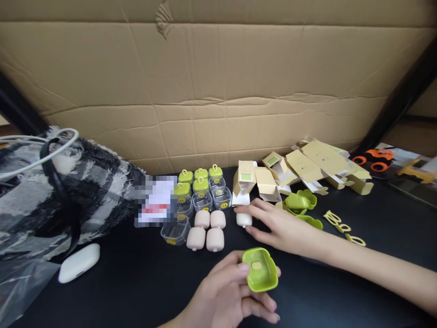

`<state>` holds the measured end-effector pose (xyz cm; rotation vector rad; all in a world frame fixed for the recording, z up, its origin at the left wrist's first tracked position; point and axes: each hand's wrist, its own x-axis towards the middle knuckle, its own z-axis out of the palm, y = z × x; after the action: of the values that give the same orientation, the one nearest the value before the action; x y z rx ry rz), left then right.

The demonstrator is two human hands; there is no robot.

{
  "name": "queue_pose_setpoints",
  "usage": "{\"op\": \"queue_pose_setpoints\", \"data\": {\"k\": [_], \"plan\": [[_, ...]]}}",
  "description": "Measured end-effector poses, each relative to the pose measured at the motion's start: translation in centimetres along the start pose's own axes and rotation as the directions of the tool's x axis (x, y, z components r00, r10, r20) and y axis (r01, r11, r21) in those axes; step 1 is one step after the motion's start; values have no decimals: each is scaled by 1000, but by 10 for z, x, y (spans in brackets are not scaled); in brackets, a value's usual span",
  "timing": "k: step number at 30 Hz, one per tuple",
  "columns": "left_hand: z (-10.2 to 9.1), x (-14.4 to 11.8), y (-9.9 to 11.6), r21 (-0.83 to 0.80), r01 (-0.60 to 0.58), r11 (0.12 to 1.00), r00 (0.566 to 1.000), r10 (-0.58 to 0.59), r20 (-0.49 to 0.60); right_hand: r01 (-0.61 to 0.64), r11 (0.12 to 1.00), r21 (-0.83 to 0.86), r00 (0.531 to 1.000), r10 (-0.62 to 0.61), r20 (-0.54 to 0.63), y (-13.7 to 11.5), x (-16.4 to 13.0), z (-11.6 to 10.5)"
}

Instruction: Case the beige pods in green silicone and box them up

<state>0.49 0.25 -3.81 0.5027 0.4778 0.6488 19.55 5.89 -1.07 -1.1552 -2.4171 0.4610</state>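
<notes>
Black worktop [143, 282] fills the lower frame; my left hand [228, 296] grips a green square plastic lid [260, 269] at bottom centre, my right hand [278, 228], fingers spread, touches a small white plastic plug [244, 219] mid-frame.

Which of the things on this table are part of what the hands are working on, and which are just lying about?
In hand:
- green plastic lid, held by the left hand
- small white block, under the right hand
- pink rounded blocks
- clear lidded jars with green tops
- open clear jar
- folded tan cartons

Lying about:
- white earbud case
- black-and-white fuzzy fabric
- toy-car picture
</notes>
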Motion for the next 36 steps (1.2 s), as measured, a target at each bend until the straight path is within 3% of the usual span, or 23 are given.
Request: {"op": "queue_pose_setpoints", "data": {"k": [5,12,16,22,29,36], "plan": [[0,2,0,-1,-2,1000,999,2,-33,-33,991,132,997,41,-65,-3,-2,3],[-6,4,-2,-93,25,995,1000,-25,6,83,921,380,980,-7,-198,-4,-4,-4],[-12,7,-4,-110,65,992,996,-58,65,68,864,498,992,-7,-123,-17,-15,-13],[-10,8,-3,-138,64,988,995,-53,81,145,915,377,989,-150,-18,-30,-28,-11],[-9,4,3,-172,163,971,984,-148,94,202,928,313,979,-197,-47,-31,-30,-10],[-9,5,2,-147,120,982,990,-109,84,221,941,257,975,-210,-70,-34,-28,-8]]}}
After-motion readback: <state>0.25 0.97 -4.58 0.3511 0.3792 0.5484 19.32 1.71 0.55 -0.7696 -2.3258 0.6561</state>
